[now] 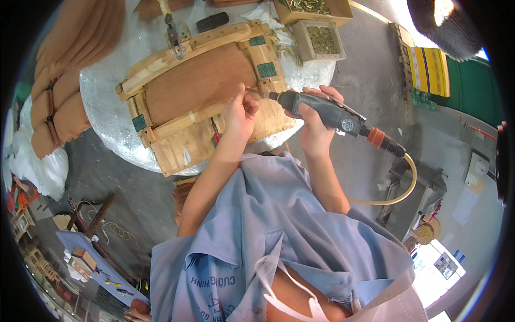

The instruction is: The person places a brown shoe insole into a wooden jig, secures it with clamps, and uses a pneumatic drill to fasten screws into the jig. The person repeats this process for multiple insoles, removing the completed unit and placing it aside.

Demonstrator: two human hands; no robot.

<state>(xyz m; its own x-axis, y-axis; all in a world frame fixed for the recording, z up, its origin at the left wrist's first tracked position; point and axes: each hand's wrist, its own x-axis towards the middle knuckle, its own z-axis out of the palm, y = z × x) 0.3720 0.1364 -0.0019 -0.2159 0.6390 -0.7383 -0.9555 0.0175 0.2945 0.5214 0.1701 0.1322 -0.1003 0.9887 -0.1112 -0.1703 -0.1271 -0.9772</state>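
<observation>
My right hand is wrapped around a dark grey air screwdriver. Its nose points left, toward the right end of a wooden jig. My left hand is closed in a pinch just left of the tool's tip, above the jig's near right corner; what the fingertips hold is too small to make out. Inside the jig lies a brown wooden panel, framed by pale wood bars with green pads. A toggle clamp stands at the far bar, and a red-handled clamp shows by my left wrist.
The jig rests on a plastic-wrapped round surface. Brown curved wooden panels are stacked at the left. A tray of small screws and a cardboard box stand at far right. A yellow hose loops from the tool.
</observation>
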